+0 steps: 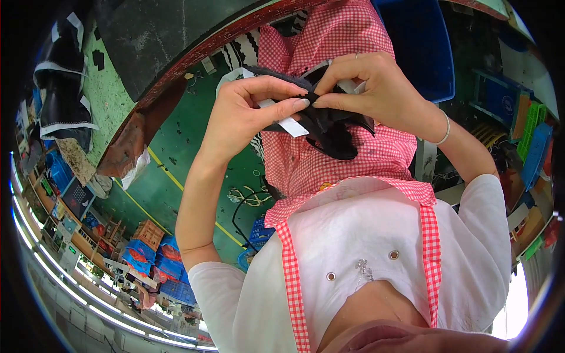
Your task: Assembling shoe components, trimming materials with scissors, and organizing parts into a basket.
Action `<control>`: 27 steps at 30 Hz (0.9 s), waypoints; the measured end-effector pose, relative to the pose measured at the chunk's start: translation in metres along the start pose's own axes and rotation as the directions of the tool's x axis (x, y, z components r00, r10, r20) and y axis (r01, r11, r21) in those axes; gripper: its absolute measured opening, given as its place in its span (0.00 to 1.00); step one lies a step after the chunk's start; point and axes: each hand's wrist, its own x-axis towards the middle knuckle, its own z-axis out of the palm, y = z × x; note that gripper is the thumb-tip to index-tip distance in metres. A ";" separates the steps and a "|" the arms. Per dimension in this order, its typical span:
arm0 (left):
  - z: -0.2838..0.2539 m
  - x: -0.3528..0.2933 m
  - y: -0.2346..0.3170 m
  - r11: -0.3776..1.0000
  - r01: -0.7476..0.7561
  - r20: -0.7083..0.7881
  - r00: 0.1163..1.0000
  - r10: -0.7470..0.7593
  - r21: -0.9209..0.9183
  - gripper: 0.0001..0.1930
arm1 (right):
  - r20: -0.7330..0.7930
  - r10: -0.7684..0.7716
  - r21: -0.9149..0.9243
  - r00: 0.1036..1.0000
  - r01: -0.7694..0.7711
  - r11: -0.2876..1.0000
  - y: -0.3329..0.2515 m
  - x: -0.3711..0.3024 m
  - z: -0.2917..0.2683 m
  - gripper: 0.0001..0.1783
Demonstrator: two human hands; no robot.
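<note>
Over my lap, both hands pinch a soft black piece (333,132) with a leathery sheen and a fuzzy dark edge. Its exact kind I cannot make out. My left hand (250,106) is closed on it, thumb against forefinger. A white strip (292,126) sticks out below the left thumb. My right hand (376,79) pinches the same piece close beside the left fingertips. More white edging shows behind both hands. The lower part of the piece hangs in loose folds over my red-and-white checked apron (353,156).
A dark-topped workbench (150,35) with a worn red edge curves ahead of me. Several black pieces with white edging (62,88) lie on the pale green surface at the left. A deep blue bin (444,50) stands right of my lap. Blue crates (138,256) sit farther off.
</note>
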 end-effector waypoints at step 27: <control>0.000 0.005 -0.009 0.995 -0.085 0.030 0.996 0.084 0.045 0.08 | -0.066 -0.437 -0.316 0.897 0.397 0.862 0.005 0.003 0.010 0.13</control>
